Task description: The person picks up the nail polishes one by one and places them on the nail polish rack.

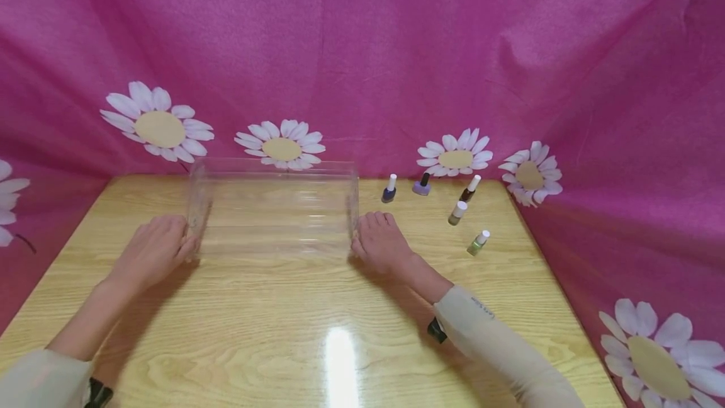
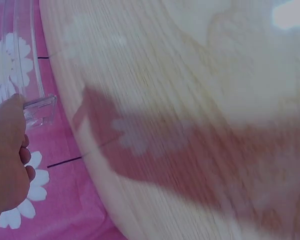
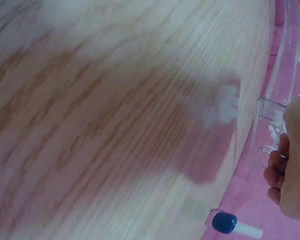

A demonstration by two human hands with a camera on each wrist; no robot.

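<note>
A clear plastic tiered rack (image 1: 277, 228) is held level between both hands, toward the far side of the wooden table. My left hand (image 1: 151, 249) grips its left end; in the left wrist view the thumb lies along the clear end piece (image 2: 41, 107), fingers curled beneath. At the opposite end my right hand (image 1: 384, 241) pinches the rack's side, its fingers (image 3: 275, 175) curled in the right wrist view. Just right of that hand stands a dark blue nail polish bottle (image 1: 389, 189) with a white cap.
Farther right stand several more nail polish bottles: lilac (image 1: 421, 185) with a black cap, dark (image 1: 469, 190), greyish (image 1: 457, 214) and green (image 1: 478, 243). A pink flowered cloth (image 1: 362, 68) hangs behind and beside the table (image 1: 272, 326).
</note>
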